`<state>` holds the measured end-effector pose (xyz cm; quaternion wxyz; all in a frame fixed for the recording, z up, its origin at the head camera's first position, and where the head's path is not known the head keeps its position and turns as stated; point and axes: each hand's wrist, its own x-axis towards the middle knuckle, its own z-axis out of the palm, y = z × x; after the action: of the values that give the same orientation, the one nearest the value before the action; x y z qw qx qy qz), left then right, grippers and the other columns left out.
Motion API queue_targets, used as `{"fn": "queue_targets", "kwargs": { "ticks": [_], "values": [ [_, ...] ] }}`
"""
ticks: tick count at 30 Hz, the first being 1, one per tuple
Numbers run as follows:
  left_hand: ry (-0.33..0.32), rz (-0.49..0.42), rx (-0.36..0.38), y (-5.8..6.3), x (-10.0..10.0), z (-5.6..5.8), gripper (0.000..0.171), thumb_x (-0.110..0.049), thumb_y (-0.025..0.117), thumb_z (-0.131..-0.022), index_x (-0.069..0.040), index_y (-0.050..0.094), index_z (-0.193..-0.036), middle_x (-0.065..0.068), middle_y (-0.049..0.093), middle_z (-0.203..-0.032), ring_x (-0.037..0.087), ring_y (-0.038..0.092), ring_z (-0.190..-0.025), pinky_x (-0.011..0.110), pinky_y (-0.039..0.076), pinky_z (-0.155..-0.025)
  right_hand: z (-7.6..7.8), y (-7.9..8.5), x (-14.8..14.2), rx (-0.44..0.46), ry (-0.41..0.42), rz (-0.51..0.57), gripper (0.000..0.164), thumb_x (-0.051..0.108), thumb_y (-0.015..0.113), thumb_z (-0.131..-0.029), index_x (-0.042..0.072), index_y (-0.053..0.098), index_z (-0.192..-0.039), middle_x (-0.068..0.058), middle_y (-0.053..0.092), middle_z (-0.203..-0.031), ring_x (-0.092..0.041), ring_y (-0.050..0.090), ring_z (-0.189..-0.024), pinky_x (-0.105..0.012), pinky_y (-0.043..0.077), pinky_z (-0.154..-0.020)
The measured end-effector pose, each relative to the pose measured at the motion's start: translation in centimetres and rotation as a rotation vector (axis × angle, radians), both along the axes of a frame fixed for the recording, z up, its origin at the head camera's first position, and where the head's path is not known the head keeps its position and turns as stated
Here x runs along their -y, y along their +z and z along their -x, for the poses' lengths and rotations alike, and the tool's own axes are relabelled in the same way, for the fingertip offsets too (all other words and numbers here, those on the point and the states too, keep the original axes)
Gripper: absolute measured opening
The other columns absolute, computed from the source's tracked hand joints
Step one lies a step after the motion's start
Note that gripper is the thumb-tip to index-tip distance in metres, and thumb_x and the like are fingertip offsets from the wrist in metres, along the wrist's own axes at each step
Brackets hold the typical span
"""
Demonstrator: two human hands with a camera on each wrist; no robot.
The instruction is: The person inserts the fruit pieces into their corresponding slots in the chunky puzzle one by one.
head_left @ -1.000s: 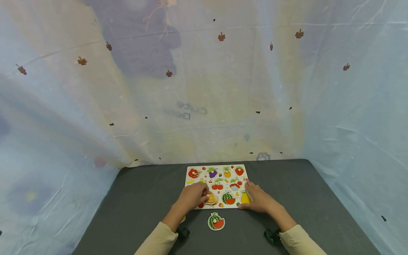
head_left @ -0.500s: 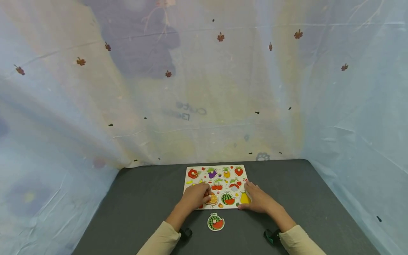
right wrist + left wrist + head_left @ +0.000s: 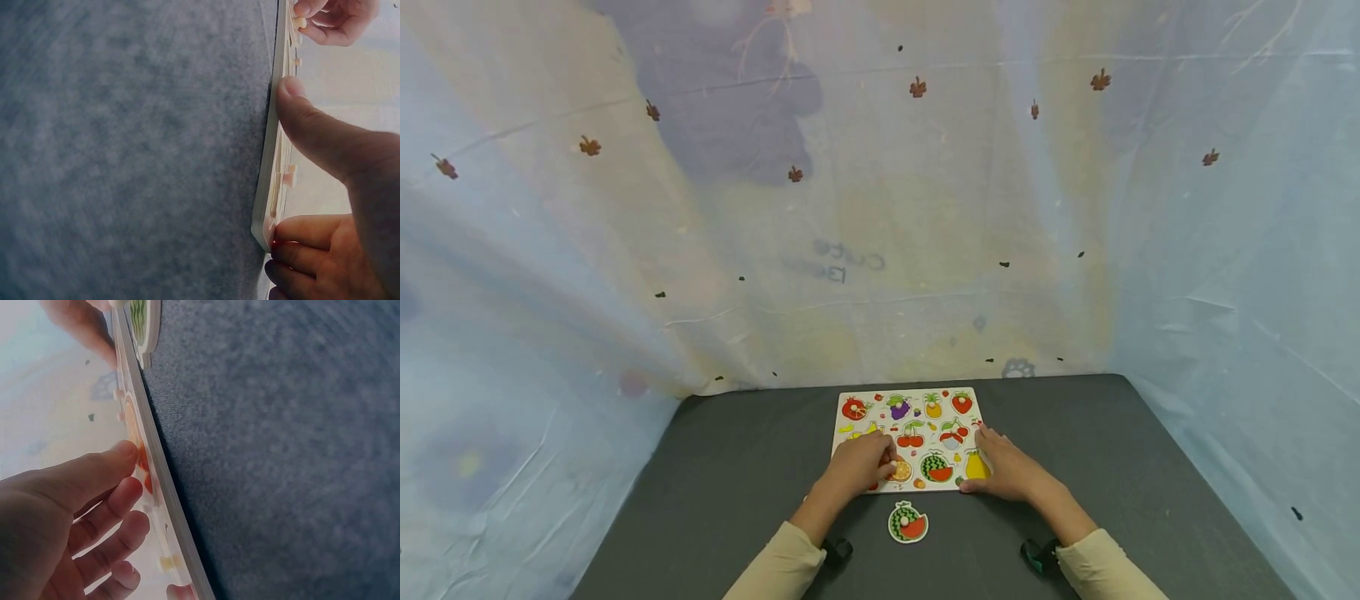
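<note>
A white fruit puzzle board point(image 3: 889, 493) lies on the dark table. At its lower left my left hand point(image 3: 859, 462) pinches the knob of an orange puzzle piece point(image 3: 901, 472); thumb and index finger meet at it in the left wrist view, close over the board. The orange piece lies at its orange picture, partly hidden by the fingers. My right hand point(image 3: 1009, 468) rests on the board's near right corner, its thumb point(image 3: 306, 122) pressing the near edge and its fingers point(image 3: 306, 250) extended along the right side. A watermelon piece point(image 3: 907, 522) with a knob lies just in front of the board.
Other fruits show on the board, among them grapes point(image 3: 898, 407), a strawberry point(image 3: 962, 403), cherries point(image 3: 910, 436) and a yellow pear point(image 3: 976, 467). Behind the dark table point(image 3: 752, 442) hangs a pale patterned curtain point(image 3: 880, 250), which also runs along both sides.
The orange piece has shifted slightly and now lines up with its place on the board. My left hand has moved a little right; my right hand stays at the corner.
</note>
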<state>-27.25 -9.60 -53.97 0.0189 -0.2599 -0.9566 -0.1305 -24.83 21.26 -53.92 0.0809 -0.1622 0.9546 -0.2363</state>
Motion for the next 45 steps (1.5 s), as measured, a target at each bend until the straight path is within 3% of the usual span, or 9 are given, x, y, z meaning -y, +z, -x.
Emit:
{"fn": "queue_targets", "kwargs": {
  "ticks": [27,36,45],
  "values": [
    [0.009,-0.012,0.027,-0.3,0.2,-0.3,0.017,-0.031,0.083,-0.097,-0.023,0.07,-0.103,-0.013,0.054,-0.08,0.002,0.049,-0.067,0.026,0.042,-0.061,0.1,-0.1,0.0,0.011,-0.01,-0.006,0.113,0.051,0.09,-0.085,-0.011,0.035,-0.161,-0.032,0.03,-0.17,-0.048,0.028,-0.158,-0.061,0.023,-0.128],
    [0.015,-0.004,0.003,0.0,0.6,-1.4,0.026,-0.037,0.086,-0.093,-0.021,0.069,-0.106,-0.013,0.052,-0.081,0.005,0.05,-0.071,0.027,0.042,-0.064,0.0,0.1,0.0,0.014,-0.006,0.006,0.112,0.05,0.09,-0.085,-0.012,0.034,-0.161,-0.032,0.03,-0.169,-0.05,0.027,-0.158,-0.062,0.022,-0.128],
    [-0.041,-0.032,0.0,0.9,0.7,-3.2,0.021,-0.035,0.086,-0.093,-0.025,0.068,-0.097,-0.015,0.056,-0.083,0.001,0.049,-0.069,0.025,0.042,-0.064,-0.2,0.3,0.1,0.013,0.003,0.015,0.111,0.048,0.09,-0.086,-0.014,0.034,-0.16,-0.034,0.029,-0.169,-0.05,0.027,-0.158,-0.062,0.021,-0.128]
  ]
}}
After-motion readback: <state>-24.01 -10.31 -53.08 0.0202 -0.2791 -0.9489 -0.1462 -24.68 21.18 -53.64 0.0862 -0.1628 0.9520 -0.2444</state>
